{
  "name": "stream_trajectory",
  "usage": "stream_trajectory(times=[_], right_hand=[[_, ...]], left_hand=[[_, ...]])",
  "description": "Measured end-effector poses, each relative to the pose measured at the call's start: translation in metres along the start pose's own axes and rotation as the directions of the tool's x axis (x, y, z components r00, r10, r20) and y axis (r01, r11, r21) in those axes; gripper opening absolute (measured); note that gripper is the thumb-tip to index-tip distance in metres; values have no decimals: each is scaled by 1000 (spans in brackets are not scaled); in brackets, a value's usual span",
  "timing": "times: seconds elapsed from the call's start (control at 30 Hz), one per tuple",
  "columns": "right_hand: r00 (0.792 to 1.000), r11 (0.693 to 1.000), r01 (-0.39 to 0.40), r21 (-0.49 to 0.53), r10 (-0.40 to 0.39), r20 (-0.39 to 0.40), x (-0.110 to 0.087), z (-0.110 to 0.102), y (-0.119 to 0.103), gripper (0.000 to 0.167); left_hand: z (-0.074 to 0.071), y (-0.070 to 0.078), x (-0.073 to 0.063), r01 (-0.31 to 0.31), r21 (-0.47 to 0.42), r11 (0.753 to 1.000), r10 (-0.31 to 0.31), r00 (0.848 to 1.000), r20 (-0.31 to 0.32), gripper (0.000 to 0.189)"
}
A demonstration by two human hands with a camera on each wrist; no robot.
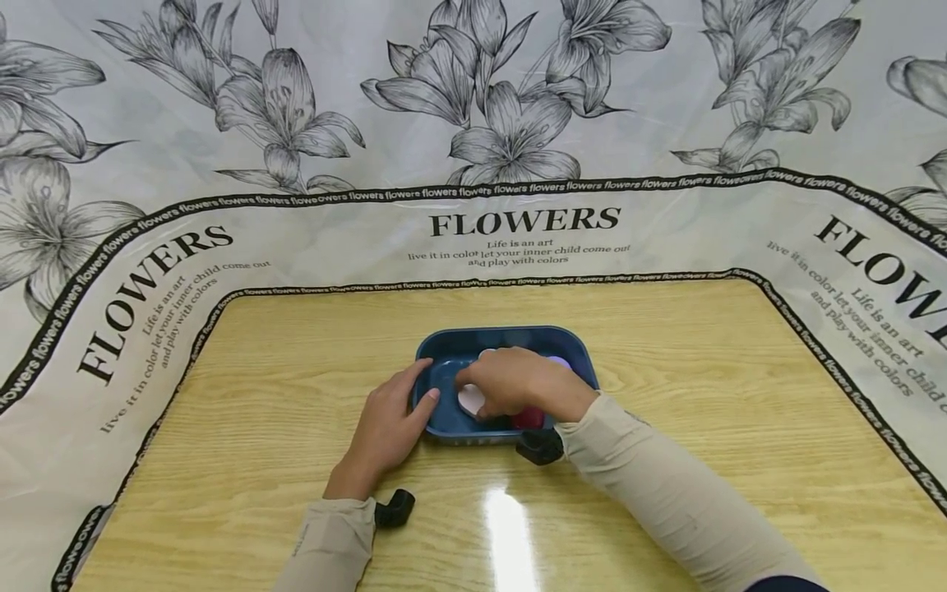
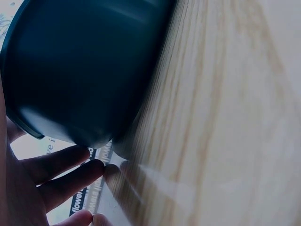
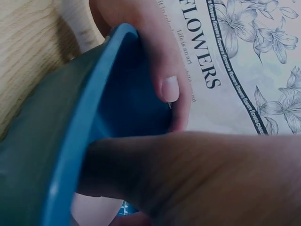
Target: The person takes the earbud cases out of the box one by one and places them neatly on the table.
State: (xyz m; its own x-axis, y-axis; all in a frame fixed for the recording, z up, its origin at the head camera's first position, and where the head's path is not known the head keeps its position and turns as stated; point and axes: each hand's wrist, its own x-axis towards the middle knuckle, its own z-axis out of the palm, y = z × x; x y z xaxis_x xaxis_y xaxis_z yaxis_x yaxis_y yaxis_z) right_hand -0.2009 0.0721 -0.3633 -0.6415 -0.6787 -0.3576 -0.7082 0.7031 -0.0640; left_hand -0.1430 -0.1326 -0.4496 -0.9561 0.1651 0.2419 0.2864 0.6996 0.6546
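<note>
A blue plastic basin [image 1: 510,335] stands on the table in the head view. At its left end my left hand [image 1: 385,423] holds the rim, thumb hooked over it. In the left wrist view other fingers [image 2: 70,183] spread along the basin's outer side. My right hand [image 1: 510,380] reaches down inside, fingers and thumb pinching a smooth, rounded, pale pinkish-white piece [image 1: 471,401]; its kind is unclear. Beside that hand lie a dark red piece [image 1: 528,418] and a light purple piece [image 1: 560,362], both partly hidden. In the right wrist view the pale piece [image 3: 96,209] shows below the thumb.
The wood-grain table [image 1: 666,345] surrounds the basin. A white curtain-like sheet [image 1: 333,238] with printed flowers and lettering borders the far and side edges. A black wrist-worn device [image 1: 540,446] hangs under the right wrist, another [image 1: 394,509] under the left.
</note>
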Motion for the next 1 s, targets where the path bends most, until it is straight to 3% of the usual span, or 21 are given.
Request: stream_trajectory(times=[0.33,0.67,1.0], right_hand=[[996,990,72,122,-66,-52,-6,1,5,47],[982,945,161,285,-123,-144,-11,5,16,51],[976,944,105,312,-37,-216,-19,5,23,48]], left_hand=[[0,0,0,-4,-6,1000,4,1000,-4,51],[0,0,0,0,-3,1000,0,1000,7,52],[1,2,0,5,-8,1000,-5,1000,3,50]])
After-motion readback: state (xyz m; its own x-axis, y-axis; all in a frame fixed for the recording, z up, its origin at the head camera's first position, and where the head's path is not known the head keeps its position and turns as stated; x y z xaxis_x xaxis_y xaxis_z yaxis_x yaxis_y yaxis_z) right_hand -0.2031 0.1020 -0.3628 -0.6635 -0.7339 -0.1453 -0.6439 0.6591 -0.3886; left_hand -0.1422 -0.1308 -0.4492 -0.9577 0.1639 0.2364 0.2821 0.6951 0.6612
